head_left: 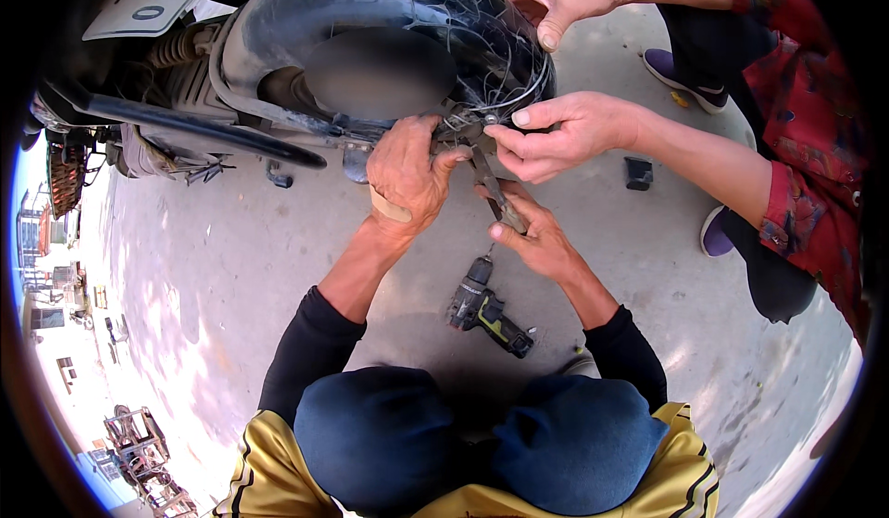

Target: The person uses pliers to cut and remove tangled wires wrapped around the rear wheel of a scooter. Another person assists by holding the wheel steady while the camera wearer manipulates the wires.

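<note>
A black tyre (370, 4) on a motorcycle's wheel stands at the top, its middle blurred. My left hand (407, 174), with a tan plaster at the wrist, is closed over the end of the metal frame arm (306, 122) beside the wheel. My right hand (537, 237) grips the lower end of worn metal pliers (485, 177), which point up to the hub area. Exactly what their jaws touch is hidden. Another person's lower hand (565, 134) pinches near the pliers' upper end, close to thin wires at the wheel. That person's upper hand (565, 4) rests at the tyre's right edge.
A cordless drill (486, 307) with a bit fitted lies on the concrete ground (231, 287) between my knees and the wheel. A small black block (638, 173) lies at the right, near the other person's purple shoes (681, 78). A dark bar (208, 129) juts from the motorcycle at left.
</note>
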Available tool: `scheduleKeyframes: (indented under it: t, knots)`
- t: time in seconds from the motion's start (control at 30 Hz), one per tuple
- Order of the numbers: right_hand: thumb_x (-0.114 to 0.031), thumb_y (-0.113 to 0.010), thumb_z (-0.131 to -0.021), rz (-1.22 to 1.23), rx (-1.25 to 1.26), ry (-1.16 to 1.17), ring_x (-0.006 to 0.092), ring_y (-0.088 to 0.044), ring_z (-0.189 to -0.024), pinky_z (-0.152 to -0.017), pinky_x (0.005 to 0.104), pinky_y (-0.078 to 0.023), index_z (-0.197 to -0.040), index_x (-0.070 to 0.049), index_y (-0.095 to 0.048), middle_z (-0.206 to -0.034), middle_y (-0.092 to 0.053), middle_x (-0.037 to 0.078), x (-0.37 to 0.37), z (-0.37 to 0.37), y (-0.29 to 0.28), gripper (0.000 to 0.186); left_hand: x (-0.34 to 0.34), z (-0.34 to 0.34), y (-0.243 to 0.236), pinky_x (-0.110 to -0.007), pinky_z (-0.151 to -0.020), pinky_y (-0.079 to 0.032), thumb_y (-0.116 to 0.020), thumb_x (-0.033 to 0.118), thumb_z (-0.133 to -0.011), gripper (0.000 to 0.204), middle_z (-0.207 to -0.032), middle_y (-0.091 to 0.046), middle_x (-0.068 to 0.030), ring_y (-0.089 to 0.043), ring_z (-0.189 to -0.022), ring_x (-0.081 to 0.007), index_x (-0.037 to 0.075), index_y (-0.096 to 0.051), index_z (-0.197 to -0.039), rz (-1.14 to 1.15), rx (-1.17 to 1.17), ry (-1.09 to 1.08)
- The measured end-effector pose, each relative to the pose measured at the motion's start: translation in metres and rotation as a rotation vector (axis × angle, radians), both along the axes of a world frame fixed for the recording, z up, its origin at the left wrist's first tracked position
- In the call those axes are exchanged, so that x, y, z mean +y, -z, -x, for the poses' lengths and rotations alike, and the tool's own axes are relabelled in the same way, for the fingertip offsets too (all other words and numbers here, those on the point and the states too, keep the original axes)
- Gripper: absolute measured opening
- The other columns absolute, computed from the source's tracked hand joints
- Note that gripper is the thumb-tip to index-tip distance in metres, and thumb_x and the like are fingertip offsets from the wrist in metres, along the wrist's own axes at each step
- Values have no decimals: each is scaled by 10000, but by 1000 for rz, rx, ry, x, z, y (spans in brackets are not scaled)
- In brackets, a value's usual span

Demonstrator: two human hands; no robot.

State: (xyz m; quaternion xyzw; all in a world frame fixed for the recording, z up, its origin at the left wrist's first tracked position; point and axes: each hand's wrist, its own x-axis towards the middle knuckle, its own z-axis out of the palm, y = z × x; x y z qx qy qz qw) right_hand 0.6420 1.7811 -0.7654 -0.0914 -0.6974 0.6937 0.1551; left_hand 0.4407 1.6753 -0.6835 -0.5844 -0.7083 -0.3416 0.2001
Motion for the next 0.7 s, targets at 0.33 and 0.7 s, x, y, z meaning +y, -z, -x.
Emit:
scheduleKeyframes:
  t: [0.33, 0.7]
  knots:
    - [-312, -690, -1018, -232, -28, 154, 343, -443, -1468, -1208, 453, -352, -1480, 21, -548, -1549, -488, 215, -1, 6, 7, 587, 6, 0, 2, -436, -623, -511, -652, 375, -1031, 363, -820, -666, -159, -659, -705, -379, 13, -674, -1031, -92, -114, -7]
    - [-305, -719, -1005, -555, -32, 300, 408, -478, -1409, -1173, 471, -388, -1483, 27, -535, -1493, -533, 235, -6, 19, 0, 611, -5, -2, -28, -385, -712, -549, -710, 315, -1016, 317, -915, -742, -171, -722, -807, -328, 6, -707, -1086, 173, -517, -75]
